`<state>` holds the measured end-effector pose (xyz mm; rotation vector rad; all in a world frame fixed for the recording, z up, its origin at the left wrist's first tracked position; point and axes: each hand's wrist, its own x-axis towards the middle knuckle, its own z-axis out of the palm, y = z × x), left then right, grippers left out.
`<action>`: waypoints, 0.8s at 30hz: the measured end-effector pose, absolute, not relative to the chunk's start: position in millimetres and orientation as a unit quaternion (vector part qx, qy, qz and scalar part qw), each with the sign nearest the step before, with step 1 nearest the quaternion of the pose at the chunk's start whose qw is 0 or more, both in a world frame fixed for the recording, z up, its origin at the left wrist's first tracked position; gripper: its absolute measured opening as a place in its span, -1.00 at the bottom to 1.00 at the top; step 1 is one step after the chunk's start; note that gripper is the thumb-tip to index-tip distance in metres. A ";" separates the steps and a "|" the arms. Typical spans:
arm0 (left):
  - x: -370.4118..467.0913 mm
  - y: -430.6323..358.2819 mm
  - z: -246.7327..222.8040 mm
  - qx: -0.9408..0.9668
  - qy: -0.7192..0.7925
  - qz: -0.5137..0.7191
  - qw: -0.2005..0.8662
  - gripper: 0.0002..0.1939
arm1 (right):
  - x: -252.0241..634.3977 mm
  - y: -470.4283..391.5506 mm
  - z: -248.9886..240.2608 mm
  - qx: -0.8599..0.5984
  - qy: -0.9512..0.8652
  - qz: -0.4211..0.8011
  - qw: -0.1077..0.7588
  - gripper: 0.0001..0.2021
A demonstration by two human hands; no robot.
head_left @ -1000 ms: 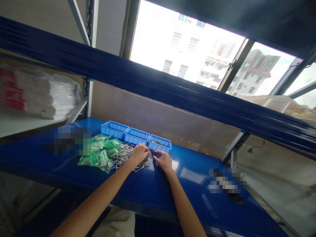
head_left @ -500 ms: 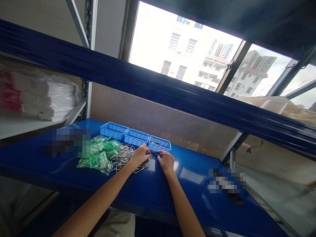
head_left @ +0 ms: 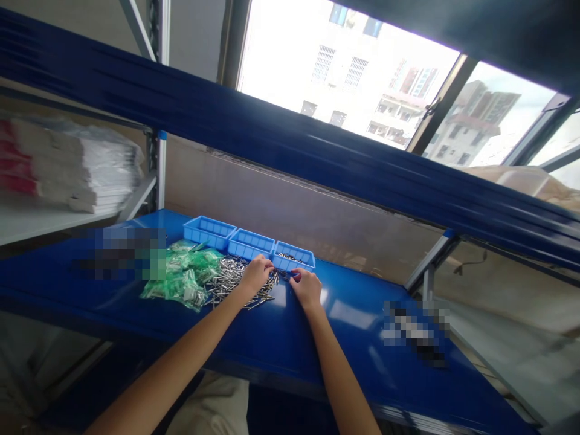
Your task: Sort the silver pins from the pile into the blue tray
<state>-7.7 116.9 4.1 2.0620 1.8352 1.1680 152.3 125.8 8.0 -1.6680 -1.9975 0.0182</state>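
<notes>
Left hand (head_left: 256,275) curls narrowly over the metal pins (head_left: 228,277), right hand (head_left: 307,287) likewise beside them; any grip is too small to tell. Heaped before blue trays (head_left: 244,249), the pins look stiff, light and slippery, best pinched mid-shaft.

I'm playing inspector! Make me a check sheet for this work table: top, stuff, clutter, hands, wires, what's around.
Surface: glossy blue tabletop, reflecting light.
Job's things: loose pile of slim metal rods; green-tinted plastic bags left of it; three blue bins in a row behind, small pieces visible in the right bin.
Clutter: pixelated patches at the left and right of the table; contents unreadable.
Hands: left hand at the pile's right edge; right hand just right of it; grip unclear.
Cables: thin cord at right, below the beam.
Surroundings: blue shelf beam, window, plastic-wrapped stack on the left shelf.
</notes>
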 end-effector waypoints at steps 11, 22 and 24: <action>-6.7 116.4 1.0 0.671 0.612 0.413 0.065 -0.83 | 144.8 117.7 19.5 -0.510 -0.656 0.269 0.488 -0.71; -2.4 114.7 4.4 0.661 0.623 0.416 0.045 -0.78 | 147.3 100.3 52.6 -0.201 -0.269 0.745 0.576 -0.72; -1.1 114.0 4.5 0.666 0.617 0.416 0.050 -0.77 | 146.3 97.1 54.4 -0.187 -0.243 0.761 0.572 -0.72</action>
